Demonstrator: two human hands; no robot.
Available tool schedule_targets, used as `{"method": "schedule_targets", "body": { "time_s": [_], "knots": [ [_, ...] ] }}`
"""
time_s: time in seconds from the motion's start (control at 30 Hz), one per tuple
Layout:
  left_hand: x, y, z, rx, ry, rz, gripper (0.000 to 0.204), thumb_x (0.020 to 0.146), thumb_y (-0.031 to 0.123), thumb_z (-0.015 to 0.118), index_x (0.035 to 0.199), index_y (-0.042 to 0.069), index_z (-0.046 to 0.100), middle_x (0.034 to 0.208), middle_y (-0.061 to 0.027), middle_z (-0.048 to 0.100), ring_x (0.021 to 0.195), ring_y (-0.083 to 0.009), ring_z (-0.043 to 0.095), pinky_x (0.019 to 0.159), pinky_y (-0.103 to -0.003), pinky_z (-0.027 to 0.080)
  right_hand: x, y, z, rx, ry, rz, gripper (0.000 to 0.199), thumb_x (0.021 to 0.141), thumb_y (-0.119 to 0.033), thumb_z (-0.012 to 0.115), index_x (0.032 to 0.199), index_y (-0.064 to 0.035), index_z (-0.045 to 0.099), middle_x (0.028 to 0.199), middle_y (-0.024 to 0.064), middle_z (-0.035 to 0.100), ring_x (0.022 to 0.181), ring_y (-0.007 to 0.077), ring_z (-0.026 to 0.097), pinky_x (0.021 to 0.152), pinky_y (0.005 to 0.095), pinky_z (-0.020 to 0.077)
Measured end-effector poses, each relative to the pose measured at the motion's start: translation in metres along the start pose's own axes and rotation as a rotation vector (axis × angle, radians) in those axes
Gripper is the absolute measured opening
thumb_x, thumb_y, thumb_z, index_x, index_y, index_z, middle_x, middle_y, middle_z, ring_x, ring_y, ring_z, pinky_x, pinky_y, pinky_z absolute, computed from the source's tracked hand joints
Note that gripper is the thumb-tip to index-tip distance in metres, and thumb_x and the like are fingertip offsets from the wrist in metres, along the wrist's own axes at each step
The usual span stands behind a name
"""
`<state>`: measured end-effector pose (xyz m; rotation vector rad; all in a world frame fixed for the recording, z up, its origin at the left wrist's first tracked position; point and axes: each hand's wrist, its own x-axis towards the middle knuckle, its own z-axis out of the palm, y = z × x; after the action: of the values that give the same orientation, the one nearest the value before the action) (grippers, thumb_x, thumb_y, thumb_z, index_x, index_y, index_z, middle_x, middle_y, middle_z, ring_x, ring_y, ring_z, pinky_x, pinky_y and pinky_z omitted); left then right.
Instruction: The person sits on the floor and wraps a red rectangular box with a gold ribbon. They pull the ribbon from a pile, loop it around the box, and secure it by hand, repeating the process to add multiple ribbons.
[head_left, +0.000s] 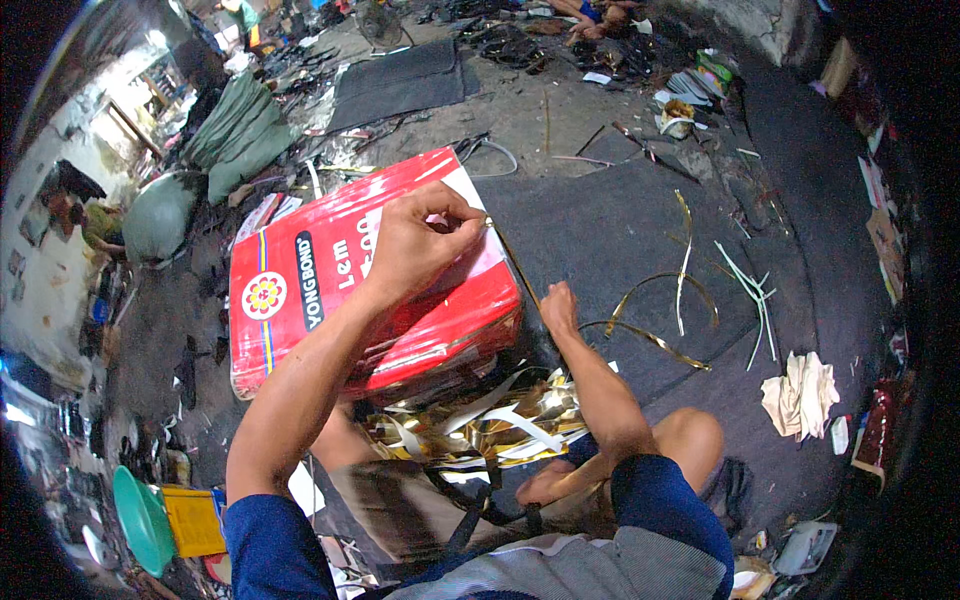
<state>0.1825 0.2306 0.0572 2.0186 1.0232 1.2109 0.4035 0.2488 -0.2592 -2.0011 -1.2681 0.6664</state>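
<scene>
red tin (330, 290) mid-frame: left hand (420, 245) pinches its top edge, right hand (558, 310) grips the side; best to keep the tin braced, fingers off sharp strips (500, 415).

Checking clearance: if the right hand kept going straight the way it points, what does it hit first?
The right hand points up-frame along the right edge of the red metal can. Straight on, it would probably meet the thin gold strip running off the left hand, then bare dark mat. Depth is unclear.
</scene>
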Motion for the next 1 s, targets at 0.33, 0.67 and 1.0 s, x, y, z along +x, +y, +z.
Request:
{"method": "schedule_targets", "body": {
  "time_s": [0.33,0.67,1.0],
  "knots": [
    [-0.003,0.004,-0.006,0.041,-0.024,0.029,0.003,0.085,0.003,0.075,0.087,0.003,0.078,0.087,-0.0034,0.071,0.077,-0.0090,0.066,0.068,-0.025,0.054,-0.005,0.048,0.008,-0.651,-0.276,-0.127,0.025,0.093,-0.016,0.061,0.104,-0.0050,0.081,0.118,0.0121,0.071,0.119,0.0328,0.066,0.084,0.0377,0.0601],
    [-0.002,-0.003,-0.024,0.391,-0.133,0.504,0.021,0.084,0.002,0.074,0.104,0.006,0.079,0.095,-0.0073,0.069,0.080,-0.0184,0.070,0.067,-0.030,0.056,-0.015,0.049,0.011,-0.252,-0.161,-0.092,0.028,0.094,-0.015,0.056,0.113,0.0068,0.059,0.102,0.0347,0.069,0.101,0.0501,0.068,0.091,0.0547,0.0552],
    [-0.004,-0.012,-0.016,0.266,-0.164,0.348,0.022,0.084,0.000,0.076,0.105,0.005,0.078,0.097,-0.0087,0.069,0.084,-0.0200,0.070,0.069,-0.029,0.056,0.015,0.085,0.015,-0.849,-0.368,-0.382,0.022,0.092,-0.010,0.058,0.108,0.0046,0.064,0.106,0.0304,0.070,0.102,0.0468,0.070,0.091,0.0511,0.0574]
  ]
}}
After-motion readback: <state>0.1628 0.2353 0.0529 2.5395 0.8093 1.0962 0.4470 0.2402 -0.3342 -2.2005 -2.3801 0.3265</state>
